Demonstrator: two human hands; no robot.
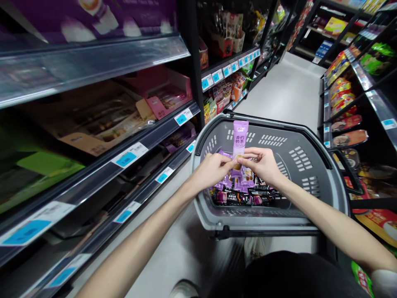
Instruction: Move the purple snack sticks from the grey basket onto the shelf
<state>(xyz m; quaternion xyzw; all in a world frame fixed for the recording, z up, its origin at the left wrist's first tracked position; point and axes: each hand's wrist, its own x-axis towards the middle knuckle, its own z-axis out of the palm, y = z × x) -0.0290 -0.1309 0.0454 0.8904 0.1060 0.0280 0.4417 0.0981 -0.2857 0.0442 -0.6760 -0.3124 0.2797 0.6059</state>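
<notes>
Black clothing [285, 273] lies nearest; left hand [214, 168] and right hand [263, 163] pinch a purple milk-tea sachet [240, 138] in their fingers over a shopping basket [266, 223], best done lightly.

Bare forearms [335, 231] meet a pale sleeve [383, 282] (only its edge shows), with black clothing [285, 275] and a pale shoe [184, 290]

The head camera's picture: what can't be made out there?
All in the head view:
Purple sachet: partly hidden by the left hand and right hand.
Packets in the basket: some covered by the hands and sachet.
Green packaging: blurred, cut off by the left edge.
</notes>
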